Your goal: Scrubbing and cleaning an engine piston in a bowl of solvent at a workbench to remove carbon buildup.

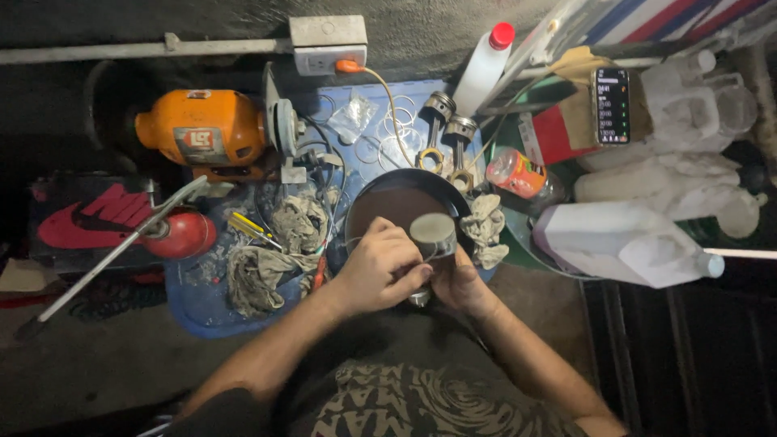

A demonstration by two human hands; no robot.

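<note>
Both my hands meet over the near rim of a round black pan of brown liquid. A metal piston, crown up, stands between them. My left hand wraps its side from the left with fingers curled around it. My right hand grips it from below on the right. Two more pistons with connecting rods lie just beyond the pan on a blue tray. Several thin metal rings lie near them.
An orange bench grinder sits far left, with a red oil can, a yellow screwdriver and dirty rags on the tray. A white bottle with red cap, white jugs and a lit phone stand right.
</note>
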